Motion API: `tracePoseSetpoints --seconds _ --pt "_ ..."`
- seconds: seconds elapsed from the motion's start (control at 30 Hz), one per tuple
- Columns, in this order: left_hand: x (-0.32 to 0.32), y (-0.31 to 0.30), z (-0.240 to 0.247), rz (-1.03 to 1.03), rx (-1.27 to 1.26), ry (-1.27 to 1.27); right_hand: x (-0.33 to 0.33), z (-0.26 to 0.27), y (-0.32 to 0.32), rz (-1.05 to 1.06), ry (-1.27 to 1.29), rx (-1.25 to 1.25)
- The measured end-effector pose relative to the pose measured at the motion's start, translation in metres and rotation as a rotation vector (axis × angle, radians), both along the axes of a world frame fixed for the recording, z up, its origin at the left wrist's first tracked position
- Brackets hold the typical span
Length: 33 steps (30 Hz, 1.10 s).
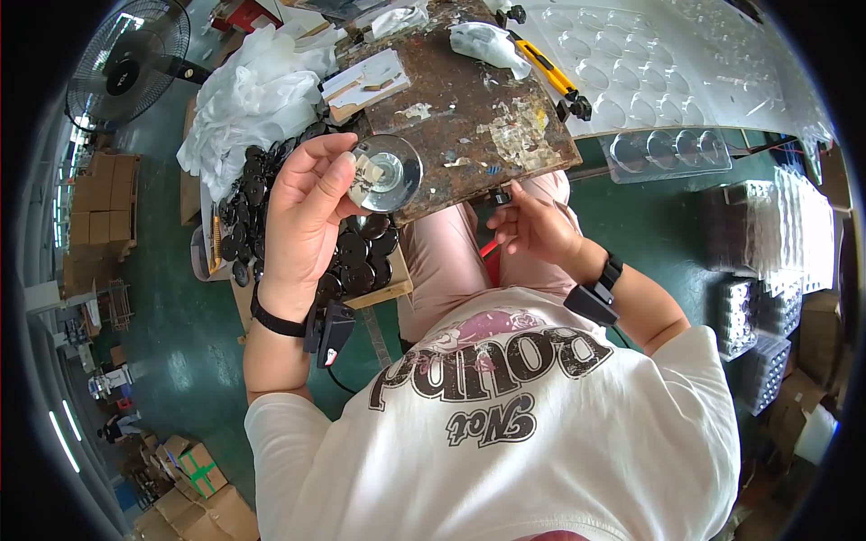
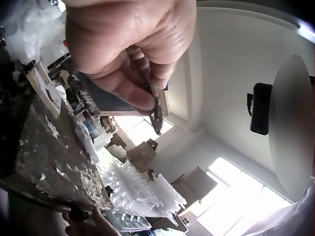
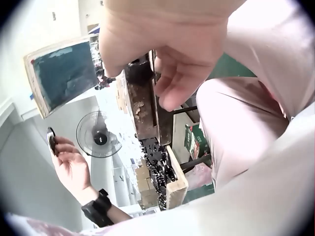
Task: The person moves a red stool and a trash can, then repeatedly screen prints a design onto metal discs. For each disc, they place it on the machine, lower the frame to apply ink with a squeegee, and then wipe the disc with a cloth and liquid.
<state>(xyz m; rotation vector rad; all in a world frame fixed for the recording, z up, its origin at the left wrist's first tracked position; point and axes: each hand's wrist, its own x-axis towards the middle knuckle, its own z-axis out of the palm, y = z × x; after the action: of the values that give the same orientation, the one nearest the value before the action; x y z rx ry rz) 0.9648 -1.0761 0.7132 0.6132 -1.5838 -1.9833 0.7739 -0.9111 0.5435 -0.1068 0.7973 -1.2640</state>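
A round, glossy disc is pinched at its rim by my left hand, raised above the worktable's left part. The left wrist view shows this disc edge-on between the thumb and fingers of my left hand. At the table's near edge, the curled fingers of my right hand are at a small black fitting. In the right wrist view that fitting lies between the thumb and fingers of my right hand; the palm partly hides the contact.
The stained worktable carries a white-topped block, crumpled plastic and a yellow cutter. Black discs fill a wooden tray at left, beside white bags. Clear moulded trays lie at right.
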Motion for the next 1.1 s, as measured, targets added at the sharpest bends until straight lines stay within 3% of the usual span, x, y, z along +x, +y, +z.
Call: tracePoseSetpoints --seconds 0.03,0.13,0.3,0.4,0.57,0.67,0.83,0.93,0.97,1.07,1.1 --pt "0.0 0.0 0.0 -0.003 0.0 0.001 0.002 0.006 0.0 -0.001 0.002 0.0" --pt "-0.001 0.0 0.0 0.0 -0.002 0.004 0.01 0.02 -0.002 0.038 0.59 0.103" --pt "0.002 0.001 0.001 0.013 -0.006 -0.003 0.005 -0.008 -0.003 -0.045 0.281 0.0" --pt "0.003 0.001 0.0 0.011 -0.001 -0.002 0.002 -0.016 0.001 -0.01 -0.281 -0.165" --pt "0.003 0.001 0.0 -0.001 -0.002 0.005 0.002 -0.001 -0.001 -0.01 0.026 0.034" --pt "0.002 0.001 -0.001 -0.006 0.0 0.009 0.013 0.019 0.0 -0.065 0.556 0.037" --pt "0.003 0.001 0.0 -0.002 -0.001 0.01 0.007 0.0 -0.007 -0.078 0.476 0.034" --pt "0.004 0.001 -0.001 0.002 0.005 0.007 -0.003 -0.018 0.0 -0.013 -0.156 -0.119" --pt "0.003 0.0 -0.002 -0.001 0.006 0.006 -0.002 -0.012 0.0 -0.013 -0.155 -0.118" --pt "0.003 0.0 -0.004 -0.007 0.009 0.001 0.002 0.011 0.0 0.0 0.24 0.031" --pt "0.003 0.0 -0.004 -0.011 0.012 0.0 0.004 0.011 0.0 -0.003 0.241 0.032"
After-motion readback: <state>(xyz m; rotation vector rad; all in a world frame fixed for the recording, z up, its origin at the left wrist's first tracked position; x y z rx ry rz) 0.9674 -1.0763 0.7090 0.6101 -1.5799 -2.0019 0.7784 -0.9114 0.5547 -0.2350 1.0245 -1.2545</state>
